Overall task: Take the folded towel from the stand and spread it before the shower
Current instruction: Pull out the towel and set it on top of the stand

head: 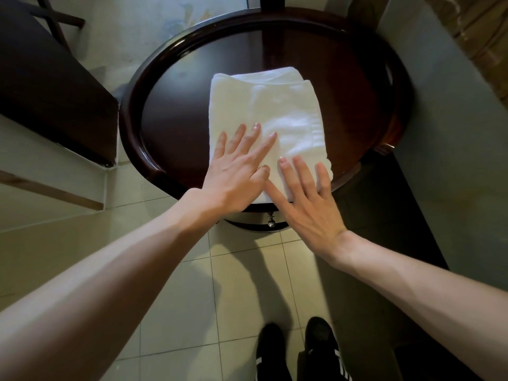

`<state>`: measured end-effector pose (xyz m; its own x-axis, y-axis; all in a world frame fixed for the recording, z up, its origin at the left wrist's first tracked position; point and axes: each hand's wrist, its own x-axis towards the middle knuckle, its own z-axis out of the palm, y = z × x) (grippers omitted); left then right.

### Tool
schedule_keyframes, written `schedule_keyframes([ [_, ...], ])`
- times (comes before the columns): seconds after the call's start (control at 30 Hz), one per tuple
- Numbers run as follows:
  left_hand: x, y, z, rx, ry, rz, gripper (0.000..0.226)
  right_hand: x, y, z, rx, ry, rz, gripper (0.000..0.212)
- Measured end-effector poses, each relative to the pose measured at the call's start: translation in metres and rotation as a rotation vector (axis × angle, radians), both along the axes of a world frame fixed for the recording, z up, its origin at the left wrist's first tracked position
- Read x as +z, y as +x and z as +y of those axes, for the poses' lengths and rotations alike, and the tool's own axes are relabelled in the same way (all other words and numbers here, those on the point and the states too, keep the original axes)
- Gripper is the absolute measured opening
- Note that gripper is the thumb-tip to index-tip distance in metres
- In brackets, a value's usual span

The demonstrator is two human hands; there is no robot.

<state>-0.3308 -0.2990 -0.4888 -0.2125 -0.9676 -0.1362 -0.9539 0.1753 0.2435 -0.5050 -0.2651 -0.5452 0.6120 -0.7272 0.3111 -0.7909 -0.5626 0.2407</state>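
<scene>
Folded white towel (264,111) lies on the rimmed round dark wooden stand (178,119), frame centre, near edge overhanging. Left hand (236,177) and right hand (308,204) rest flat on its near end, fingers straight, gripping nothing. Metal knob (271,223) below.

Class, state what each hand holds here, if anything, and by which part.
Nothing is held. The left hand and right hand lie flat, fingers straight, on the near end of the folded towel, atop the stand.
</scene>
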Motion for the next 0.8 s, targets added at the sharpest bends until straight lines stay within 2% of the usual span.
schedule_keyframes([
  [0.6,0.001,0.001,0.000,-0.011,0.031,0.033,0.066,-0.015,0.005,-0.010,0.022,-0.198,-0.150,0.050],
  [0.8,0.004,0.004,0.002,-0.036,0.059,0.035,0.067,-0.003,0.001,-0.010,0.023,-0.086,-0.086,0.055],
])
